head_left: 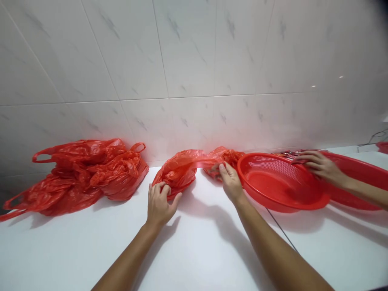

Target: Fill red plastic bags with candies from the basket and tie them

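A crumpled red plastic bag [184,167] lies on the white counter against the tiled wall. My left hand [159,204] is closed on the bag's left end. My right hand [230,182] pinches its right end, close beside a red strainer basket [279,184]. The bag is stretched between both hands.
A heap of several red plastic bags [85,173] sits at the left by the wall. Another person's hand [321,165] rests on a second red basin [360,178] behind the strainer at right. A cable [374,137] lies at the far right. A seam [280,228] crosses the counter.
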A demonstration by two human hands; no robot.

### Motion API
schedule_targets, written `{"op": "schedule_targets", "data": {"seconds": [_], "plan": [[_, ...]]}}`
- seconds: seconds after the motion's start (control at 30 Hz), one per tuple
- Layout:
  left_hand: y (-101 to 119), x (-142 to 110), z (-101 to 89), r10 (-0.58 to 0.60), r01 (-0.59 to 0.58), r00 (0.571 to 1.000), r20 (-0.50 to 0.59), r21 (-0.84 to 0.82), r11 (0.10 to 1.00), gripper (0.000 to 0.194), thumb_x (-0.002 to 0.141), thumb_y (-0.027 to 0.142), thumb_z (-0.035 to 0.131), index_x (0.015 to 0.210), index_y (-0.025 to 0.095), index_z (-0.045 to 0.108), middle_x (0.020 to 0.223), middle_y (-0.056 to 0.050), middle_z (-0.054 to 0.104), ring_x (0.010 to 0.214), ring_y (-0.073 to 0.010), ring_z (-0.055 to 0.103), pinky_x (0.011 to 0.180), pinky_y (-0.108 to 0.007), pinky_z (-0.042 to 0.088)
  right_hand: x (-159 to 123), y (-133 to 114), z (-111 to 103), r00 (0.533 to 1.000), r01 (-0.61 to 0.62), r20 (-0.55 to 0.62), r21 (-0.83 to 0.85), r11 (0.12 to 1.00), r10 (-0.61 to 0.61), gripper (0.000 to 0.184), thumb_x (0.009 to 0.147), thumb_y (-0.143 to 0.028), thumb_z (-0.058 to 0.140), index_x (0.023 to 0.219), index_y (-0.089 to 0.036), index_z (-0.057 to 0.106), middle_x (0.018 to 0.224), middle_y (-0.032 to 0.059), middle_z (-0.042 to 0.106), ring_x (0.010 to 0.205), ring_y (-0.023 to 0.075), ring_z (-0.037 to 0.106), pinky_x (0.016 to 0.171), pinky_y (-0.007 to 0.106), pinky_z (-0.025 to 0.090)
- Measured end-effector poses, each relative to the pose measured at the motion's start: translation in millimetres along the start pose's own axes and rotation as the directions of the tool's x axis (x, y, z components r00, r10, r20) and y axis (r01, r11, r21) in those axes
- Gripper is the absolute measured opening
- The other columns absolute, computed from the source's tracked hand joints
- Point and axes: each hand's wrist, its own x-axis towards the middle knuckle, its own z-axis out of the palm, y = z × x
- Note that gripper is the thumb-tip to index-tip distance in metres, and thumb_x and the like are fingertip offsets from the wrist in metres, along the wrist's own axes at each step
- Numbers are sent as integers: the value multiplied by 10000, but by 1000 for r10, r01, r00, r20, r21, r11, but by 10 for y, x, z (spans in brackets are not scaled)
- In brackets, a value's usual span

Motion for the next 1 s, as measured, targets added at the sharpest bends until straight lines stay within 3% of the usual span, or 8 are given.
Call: {"op": "schedule_targets", "data": {"seconds": [0.1, 0.23, 0.4, 0.53, 0.6, 0.73, 0.9, 1.0], "plan": [[126, 163, -56, -149, 149, 988, -33, 16, 989, 371, 980, 484, 615, 1149, 171, 719, 1171, -165, 600, 1111, -349, 583, 1087, -565, 483, -344, 491, 58, 999, -46, -15, -3, 999, 46, 494, 992, -667, 605, 942, -191, 729, 950, 93, 764, 870, 221, 705, 683, 303, 530], [234, 447, 36, -212, 202, 969, 124, 90, 975, 383, 1031, 423, 530, 1215, 195, 775, 1209, -171, 587, 1119, -339, 589, 1048, -500, 506, -718, 946, 179, 996, -93, -20, -62, 994, 92, 500, 1038, -642, 543, 921, -195, 735, 972, 88, 734, 828, 195, 649, 707, 308, 521], [216, 533, 337, -205, 187, 941, 270, 90, 978, 585, 806, 612, 785, 1237, 216, 797, 1362, -206, 574, 1220, -447, 595, 1037, -591, 517, -774, 1055, 148, 993, -113, 36, -6, 994, 113, 518, 1040, -666, 530, 877, -210, 716, 1018, 89, 738, 873, 192, 671, 756, 308, 537], [96, 472, 550, -206, 205, 924, 322, 40, 978, 386, 758, 413, 810, 1078, 197, 831, 1421, -207, 580, 1153, -450, 662, 1028, -624, 535, -687, 1050, 54, 977, -206, -16, 155, 966, 211, 524, 980, -711, 617, 829, -214, 687, 858, 57, 737, 837, 192, 710, 778, 311, 537], [-23, 440, 590, -195, 208, 934, 298, -12, 978, 293, 803, 224, 686, 1064, 202, 819, 1478, -175, 568, 1198, -394, 676, 1058, -554, 554, -626, 1065, 7, 957, -248, -72, 298, 922, 281, 525, 930, -728, 679, 823, -214, 670, 815, 39, 726, 844, 210, 746, 746, 304, 531], [-339, 361, 521, -196, 222, 964, 179, -142, 965, 517, 723, 49, 532, 1162, 219, 747, 1491, -102, 603, 1346, -289, 631, 1145, -432, 545, -463, 1086, -123, 888, -224, -225, 549, 805, 401, 465, 890, -668, 759, 1068, -246, 682, 1109, 53, 771, 945, 246, 796, 714, 302, 518], [-660, 287, 427, -273, 266, 962, 11, -256, 929, 450, 744, 108, 546, 1142, 238, 712, 1329, -61, 719, 1282, -285, 673, 1184, -485, 525, -317, 1086, -325, 818, -158, -307, 693, 703, 487, 409, 929, -615, 711, 1153, -277, 657, 1222, 61, 768, 1030, 242, 775, 726, 321, 532], [-769, 362, 449, -419, 375, 900, -118, -281, 884, 407, 840, 187, 533, 1224, 179, 668, 1199, -117, 753, 1127, -317, 729, 1052, -534, 603, -292, 1071, -411, 799, -133, -317, 735, 665, 510, 353, 945, -593, 689, 1121, -289, 657, 1161, 39, 781, 998, 221, 773, 725, 318, 541]]}}
